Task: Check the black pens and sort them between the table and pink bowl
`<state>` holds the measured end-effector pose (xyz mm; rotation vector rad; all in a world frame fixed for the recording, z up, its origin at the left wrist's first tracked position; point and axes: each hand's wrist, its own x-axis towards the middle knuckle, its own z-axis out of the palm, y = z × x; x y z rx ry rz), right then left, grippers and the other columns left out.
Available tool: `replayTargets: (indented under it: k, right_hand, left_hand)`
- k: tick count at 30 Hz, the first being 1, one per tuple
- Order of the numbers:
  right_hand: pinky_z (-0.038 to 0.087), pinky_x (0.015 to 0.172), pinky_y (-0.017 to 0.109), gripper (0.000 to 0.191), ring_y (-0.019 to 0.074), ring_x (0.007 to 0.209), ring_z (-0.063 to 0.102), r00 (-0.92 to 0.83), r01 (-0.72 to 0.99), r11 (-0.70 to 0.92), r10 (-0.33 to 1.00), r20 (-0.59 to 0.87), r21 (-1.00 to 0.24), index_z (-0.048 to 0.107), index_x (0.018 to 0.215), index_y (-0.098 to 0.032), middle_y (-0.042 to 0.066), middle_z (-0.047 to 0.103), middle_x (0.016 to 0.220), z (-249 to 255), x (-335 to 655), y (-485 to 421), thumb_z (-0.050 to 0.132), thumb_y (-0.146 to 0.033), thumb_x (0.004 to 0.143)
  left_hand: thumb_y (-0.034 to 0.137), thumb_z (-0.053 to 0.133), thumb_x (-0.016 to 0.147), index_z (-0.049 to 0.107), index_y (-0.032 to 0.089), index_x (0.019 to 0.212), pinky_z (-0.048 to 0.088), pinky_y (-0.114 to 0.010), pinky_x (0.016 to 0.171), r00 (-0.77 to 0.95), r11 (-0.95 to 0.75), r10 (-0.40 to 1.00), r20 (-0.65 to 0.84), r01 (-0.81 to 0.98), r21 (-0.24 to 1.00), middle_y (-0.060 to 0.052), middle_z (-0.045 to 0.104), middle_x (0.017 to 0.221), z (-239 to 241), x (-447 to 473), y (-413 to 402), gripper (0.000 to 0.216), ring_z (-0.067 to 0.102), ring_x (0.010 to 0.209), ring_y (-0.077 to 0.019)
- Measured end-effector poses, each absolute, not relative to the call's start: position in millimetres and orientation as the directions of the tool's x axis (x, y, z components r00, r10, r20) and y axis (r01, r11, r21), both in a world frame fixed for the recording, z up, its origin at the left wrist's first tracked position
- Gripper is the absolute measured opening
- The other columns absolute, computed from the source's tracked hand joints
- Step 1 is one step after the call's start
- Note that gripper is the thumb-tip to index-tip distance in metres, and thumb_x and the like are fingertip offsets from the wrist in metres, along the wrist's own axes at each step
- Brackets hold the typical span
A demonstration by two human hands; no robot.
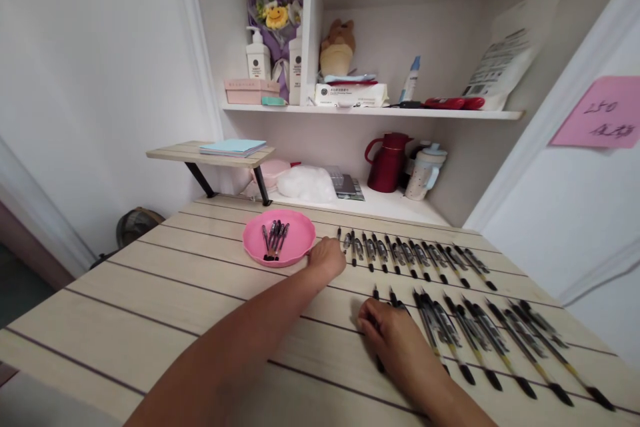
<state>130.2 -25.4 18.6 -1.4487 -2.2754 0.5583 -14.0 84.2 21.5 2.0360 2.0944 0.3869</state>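
Okay, the desk (165,260) is pale wood-grain board with thin dark parallel grooves. Left hand (327,260) sits low just beside the right rim of a round pink plastic dish with a wavy edge (254,250), at the left end of the back row. Fingers curled, back of the hand toward us; can't tell if anything's in them.

Inside the dish: a small fan of short clear-and-black pen pieces (283,240), smooth and tube-like, bunched at the near end.

Right hand (395,332) is over the left end of the front row, fingers bent inward. Slim dark pens (375,293) poke out past the knuckles; can't tell whether one is pinched or just covered.

Rest of the stock lies flat to the right in two rows. Back row (413,257): slim black sticks alternating with short clear-and-black pieces, side by side. Front row (505,340): longer dark barrels with yellowish see-through sections and blunt black near ends, short pieces tucked between.

Behind: wood-topped riser on black legs (175,153) with a flat light-blue paper stack (233,146), crumpled white translucent plastic bag (306,183), glossy dark-red jug with a looped handle (389,163).
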Motion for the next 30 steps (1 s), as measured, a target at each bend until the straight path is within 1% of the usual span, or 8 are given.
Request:
replayTargets:
  k: [8,12,18,20,22,24,27,30]
  right_hand:
    - [0.035,0.061,0.026,0.013,0.0165,0.064,0.056,-0.391,0.712,0.397,0.909,0.142,-0.579,0.051,0.068,-0.021,0.002,0.061,0.066,20,131,-24,0.041,-0.022,0.077]
    - [0.034,0.059,0.024,0.013,0.0154,0.061,0.054,-0.393,0.695,0.412,0.904,0.168,-0.589,0.051,0.068,-0.021,0.002,0.06,0.064,20,132,-25,0.04,-0.021,0.077]
    - [0.032,0.055,0.024,0.015,0.0147,0.058,0.051,-0.379,0.693,0.416,0.905,0.194,-0.588,0.05,0.066,-0.02,0.0,0.058,0.061,19,134,-25,0.04,-0.022,0.077]
    - [0.032,0.056,0.024,0.015,0.0146,0.059,0.052,-0.385,0.684,0.424,0.901,0.199,-0.593,0.05,0.066,-0.02,0.001,0.058,0.061,19,132,-25,0.04,-0.022,0.077]
    - [0.032,0.057,0.024,0.014,0.0148,0.06,0.053,-0.401,0.681,0.433,0.895,0.195,-0.59,0.05,0.066,-0.02,0.001,0.059,0.063,18,130,-27,0.041,-0.022,0.076]
    - [0.033,0.058,0.024,0.014,0.0152,0.061,0.054,-0.41,0.683,0.438,0.892,0.19,-0.585,0.051,0.067,-0.02,0.002,0.06,0.064,19,127,-28,0.041,-0.023,0.076]
    - [0.034,0.059,0.025,0.016,0.0159,0.062,0.054,-0.408,0.687,0.452,0.888,0.212,-0.569,0.052,0.069,-0.02,0.002,0.061,0.066,21,123,-31,0.039,-0.025,0.078]
    - [0.034,0.058,0.025,0.018,0.0159,0.06,0.053,-0.421,0.681,0.492,0.869,0.259,-0.542,0.053,0.069,-0.02,0.002,0.06,0.065,22,122,-32,0.038,-0.025,0.078]
  left_hand:
    - [0.025,0.042,0.078,0.06,0.012,0.095,0.043,-0.034,0.076,-0.013,-0.022,0.994,0.108,0.948,0.317,-0.016,0.059,0.099,19,-17,83,0.028,0.057,0.091,-0.0256]
    - [0.027,0.041,0.079,0.057,0.011,0.1,0.042,-0.036,0.076,0.002,-0.053,0.987,0.16,0.949,0.311,-0.017,0.056,0.102,18,-17,72,0.031,0.055,0.091,-0.0265]
    - [0.029,0.038,0.082,0.052,0.021,0.11,0.038,-0.028,0.083,0.106,-0.211,0.941,0.322,0.926,0.313,-0.008,0.054,0.11,61,-46,55,0.032,0.052,0.095,-0.0186]
    - [0.026,0.04,0.081,0.056,0.022,0.103,0.036,-0.027,0.085,-0.025,-0.073,0.96,0.279,0.938,0.338,-0.006,0.056,0.107,81,-71,57,0.027,0.05,0.099,-0.0181]
    - [0.022,0.047,0.077,0.061,0.018,0.085,0.038,-0.03,0.08,-0.112,0.037,0.972,0.209,0.941,0.335,-0.009,0.061,0.092,94,-100,60,0.017,0.053,0.093,-0.0208]
    - [0.017,0.055,0.069,0.06,0.013,0.066,0.038,-0.032,0.077,-0.184,0.129,0.973,0.14,0.935,0.329,-0.01,0.061,0.074,98,-126,62,0.007,0.054,0.086,-0.0227]
    - [0.011,0.065,0.058,0.051,0.012,0.05,0.038,-0.034,0.075,-0.259,0.224,0.964,0.061,0.913,0.342,-0.006,0.053,0.054,87,-149,60,0.016,0.054,0.081,-0.0236]
    - [0.009,0.071,0.05,0.045,0.013,0.044,0.038,-0.034,0.074,-0.294,0.26,0.956,0.024,0.879,0.401,-0.001,0.044,0.045,71,-152,57,0.026,0.054,0.079,-0.024]
